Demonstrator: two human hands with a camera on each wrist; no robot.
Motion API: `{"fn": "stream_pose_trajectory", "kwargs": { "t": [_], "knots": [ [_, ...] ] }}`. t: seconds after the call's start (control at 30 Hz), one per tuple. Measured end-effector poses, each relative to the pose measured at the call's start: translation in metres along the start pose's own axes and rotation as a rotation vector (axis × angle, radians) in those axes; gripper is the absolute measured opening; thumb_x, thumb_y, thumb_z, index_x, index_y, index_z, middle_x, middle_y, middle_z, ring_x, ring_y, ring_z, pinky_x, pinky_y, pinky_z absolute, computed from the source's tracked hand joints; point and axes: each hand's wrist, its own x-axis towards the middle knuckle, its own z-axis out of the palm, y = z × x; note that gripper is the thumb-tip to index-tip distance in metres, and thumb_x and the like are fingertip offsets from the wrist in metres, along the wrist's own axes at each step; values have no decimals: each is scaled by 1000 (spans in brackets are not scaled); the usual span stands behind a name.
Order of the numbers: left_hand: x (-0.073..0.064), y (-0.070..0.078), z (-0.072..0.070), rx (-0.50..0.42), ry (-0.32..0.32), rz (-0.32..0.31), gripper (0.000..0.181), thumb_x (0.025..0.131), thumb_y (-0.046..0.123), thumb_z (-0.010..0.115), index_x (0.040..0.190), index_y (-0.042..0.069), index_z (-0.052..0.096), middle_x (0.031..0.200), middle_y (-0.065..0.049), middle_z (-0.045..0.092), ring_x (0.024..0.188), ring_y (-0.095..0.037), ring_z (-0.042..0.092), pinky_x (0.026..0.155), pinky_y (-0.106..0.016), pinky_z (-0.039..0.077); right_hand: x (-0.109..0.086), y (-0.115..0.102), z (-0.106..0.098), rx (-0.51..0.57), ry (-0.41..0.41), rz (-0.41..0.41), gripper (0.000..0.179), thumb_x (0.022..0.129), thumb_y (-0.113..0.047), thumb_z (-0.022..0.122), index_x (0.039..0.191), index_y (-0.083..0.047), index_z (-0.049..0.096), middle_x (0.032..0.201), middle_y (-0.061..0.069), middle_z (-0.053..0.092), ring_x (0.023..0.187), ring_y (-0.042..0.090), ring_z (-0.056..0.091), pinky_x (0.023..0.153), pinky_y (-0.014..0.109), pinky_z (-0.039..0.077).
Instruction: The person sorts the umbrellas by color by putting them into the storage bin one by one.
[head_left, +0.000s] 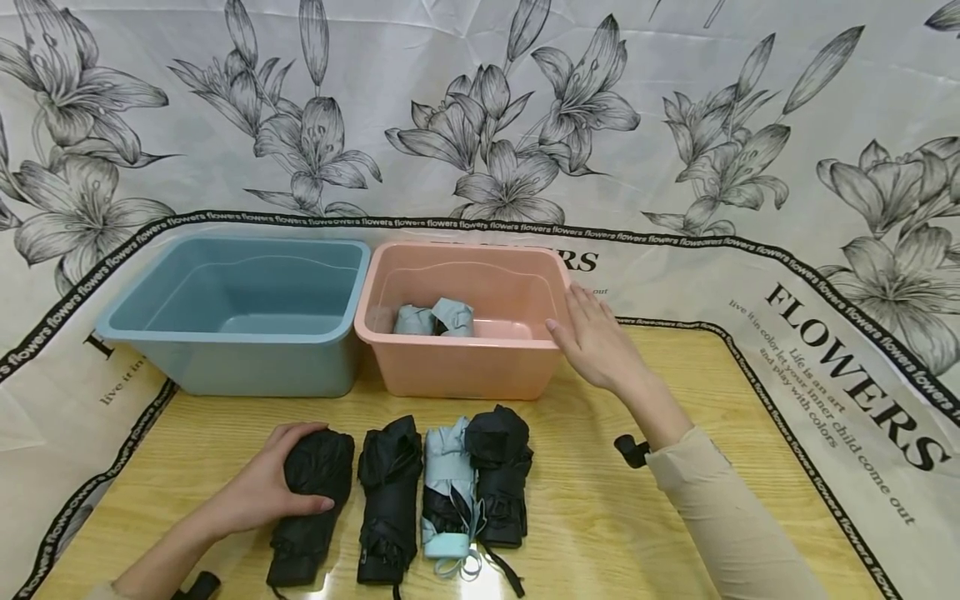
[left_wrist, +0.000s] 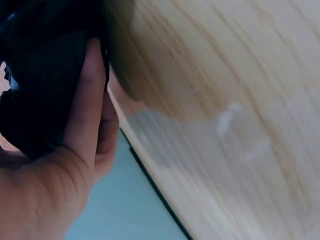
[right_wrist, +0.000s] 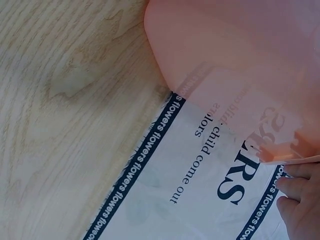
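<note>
My left hand (head_left: pixel 258 487) grips a black folded umbrella (head_left: pixel 321 467) at the left end of a row, thumb on its near side. In the left wrist view the dark cloth (left_wrist: pixel 45 75) fills the space beside my thumb. To its right lie a second black folded umbrella (head_left: pixel 390 500), a light blue one (head_left: pixel 450 454) and another black one (head_left: pixel 504 475). Straight fingers of my right hand (head_left: pixel 600 346) rest along the right rim of a pink bin (head_left: pixel 468 371), thumb toward its inside. Two light blue bundles (head_left: pixel 414 321) lie within that bin.
A blue-grey bin (head_left: pixel 255 367) stands left of the pink one, close against it. Both sit at the back of the wooden table (head_left: pixel 592 517). Behind them hangs a flower-printed cloth (head_left: pixel 645 192), which also covers the table's sides.
</note>
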Motion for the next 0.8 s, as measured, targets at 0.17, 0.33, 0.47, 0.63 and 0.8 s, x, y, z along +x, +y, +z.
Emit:
{"fn": "stream_pose_trajectory", "kwargs": {
  "t": [0.17, 0.33, 0.47, 0.63, 0.8],
  "knots": [
    [-1, 4, 3, 6, 96, 31, 103, 72, 36, 97, 154, 5, 43, 149, -27, 38, 132, -54, 45, 96, -70, 46, 1, 0, 0, 1, -1, -3, 85, 110, -60, 18, 164, 5, 10, 173, 20, 2, 160, 39, 0, 128, 53, 3],
    [-1, 11, 1, 11, 209, 57, 101, 72, 32, 98, 155, 10, 43, 148, -27, 37, 131, -51, 44, 97, -73, 43, 1, 0, 0, -1, 10, -7, 85, 110, -60, 19, 164, 5, 11, 173, 22, 4, 160, 40, 2, 128, 54, 5],
    [-1, 19, -5, -35, 261, 81, 100, 76, 26, 96, 157, 13, 40, 155, -25, 31, 139, -53, 34, 98, -78, 35, 0, 0, 0, 5, 12, -7, 85, 110, -60, 19, 164, 6, 11, 172, 22, 5, 160, 40, 2, 128, 54, 4],
    [4, 32, -17, -90, 362, 150, 102, 76, 15, 95, 160, 14, 38, 159, -23, 27, 142, -53, 30, 98, -79, 31, -1, 1, 1, 10, 6, -1, 85, 110, -60, 18, 164, 5, 9, 173, 21, 3, 160, 40, 1, 128, 53, 2],
    [12, 48, -35, -114, 491, 178, 107, 73, 8, 95, 162, 24, 37, 162, -19, 27, 143, -50, 30, 103, -78, 30, 0, 1, 2, 12, 6, -8, 85, 110, -59, 18, 164, 5, 9, 173, 21, 3, 160, 40, 1, 128, 54, 3]
  ]
}}
